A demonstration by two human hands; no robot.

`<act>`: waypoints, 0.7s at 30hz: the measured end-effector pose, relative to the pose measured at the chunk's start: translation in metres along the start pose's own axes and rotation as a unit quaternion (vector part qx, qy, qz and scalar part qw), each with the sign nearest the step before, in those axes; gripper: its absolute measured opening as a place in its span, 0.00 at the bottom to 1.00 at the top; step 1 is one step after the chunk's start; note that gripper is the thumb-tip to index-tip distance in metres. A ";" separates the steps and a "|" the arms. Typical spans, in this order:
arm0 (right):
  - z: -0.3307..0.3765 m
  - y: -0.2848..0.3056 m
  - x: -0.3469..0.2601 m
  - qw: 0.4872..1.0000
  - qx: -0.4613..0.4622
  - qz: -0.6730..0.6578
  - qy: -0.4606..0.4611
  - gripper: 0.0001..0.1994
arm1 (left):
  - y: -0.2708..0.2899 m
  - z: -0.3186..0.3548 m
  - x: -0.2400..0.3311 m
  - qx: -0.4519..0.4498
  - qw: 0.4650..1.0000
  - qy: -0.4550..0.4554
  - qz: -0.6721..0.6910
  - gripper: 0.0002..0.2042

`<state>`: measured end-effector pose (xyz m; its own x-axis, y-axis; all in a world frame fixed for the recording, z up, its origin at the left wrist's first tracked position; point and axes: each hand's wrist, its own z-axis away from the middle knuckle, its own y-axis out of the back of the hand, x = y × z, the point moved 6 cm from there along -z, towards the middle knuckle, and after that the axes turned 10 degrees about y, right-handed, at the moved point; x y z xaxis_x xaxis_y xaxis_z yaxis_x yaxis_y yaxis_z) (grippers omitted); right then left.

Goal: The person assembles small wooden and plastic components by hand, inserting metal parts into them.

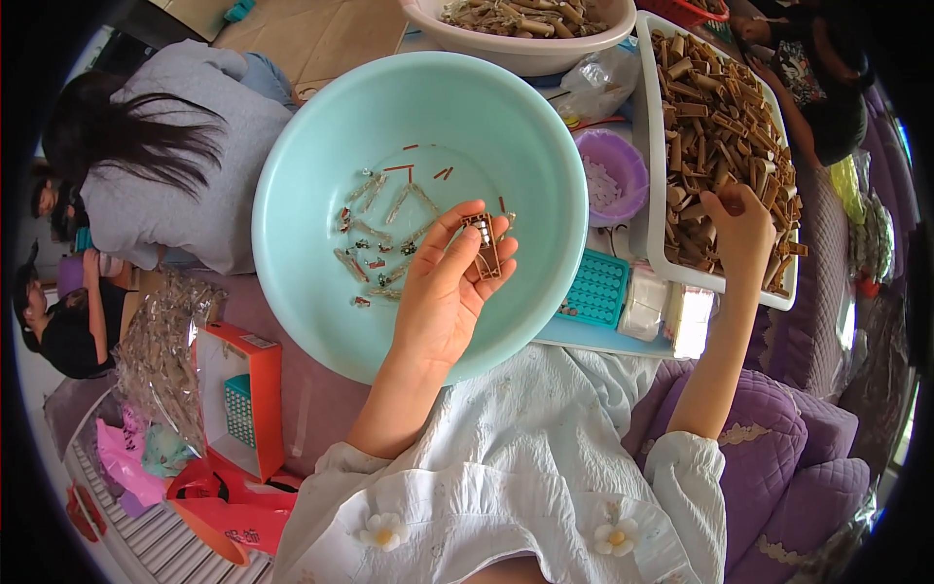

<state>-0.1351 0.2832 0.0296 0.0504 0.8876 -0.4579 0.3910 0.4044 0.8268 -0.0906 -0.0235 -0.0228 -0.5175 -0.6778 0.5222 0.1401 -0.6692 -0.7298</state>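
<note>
Over the near part of the mint-green basin [302, 165], the left hand [443, 287] is turned palm up, thumb and fingers closed around a brown curved casing [485, 258] with shiny silver-white bands near its upper end. The casing is held above the basin floor, to the right of its middle. Beneath and beyond it, toward the basin's left side, lie scattered slim clear pieces [348, 265], with thin red strips [399, 167] closer to the far wall.

Just outside the basin's right rim, near the front edge of the blue tabletop [603, 336], sit a teal compartment tray [595, 285] and, to its right, transparent packs [643, 300].

Farther right, the right hand [741, 226] is bent over the nearer half of the white bin [654, 229], fingers curled and thumb close to them; whether it grips a piece cannot be told. Brown curved pieces [715, 107] fill that bin up to its edges. Between basin and bin is a purple bowl [637, 173] of small white pieces [601, 185].

Past the basin's far rim, a pale pink basin [525, 56] holds more brown pieces [535, 21].
</note>
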 end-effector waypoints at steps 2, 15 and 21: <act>0.003 0.000 0.010 0.999 0.006 -0.028 -0.039 0.10 | 0.000 0.000 0.000 0.010 1.000 -0.008 -0.007 0.14; 0.061 -0.035 -0.085 0.901 -0.092 -0.422 0.040 0.15 | 0.007 0.007 0.005 0.034 0.997 -0.071 0.023 0.16; 0.086 -0.065 -0.144 0.841 -0.159 -0.516 0.033 0.22 | 0.005 0.009 0.006 0.036 0.996 -0.086 0.006 0.16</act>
<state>-0.0888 0.1101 0.0142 -0.2205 0.0350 -0.9748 -0.0714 0.9961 0.0519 -0.0851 -0.0337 -0.0190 -0.3651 -0.7233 0.5861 0.2089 -0.6771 -0.7056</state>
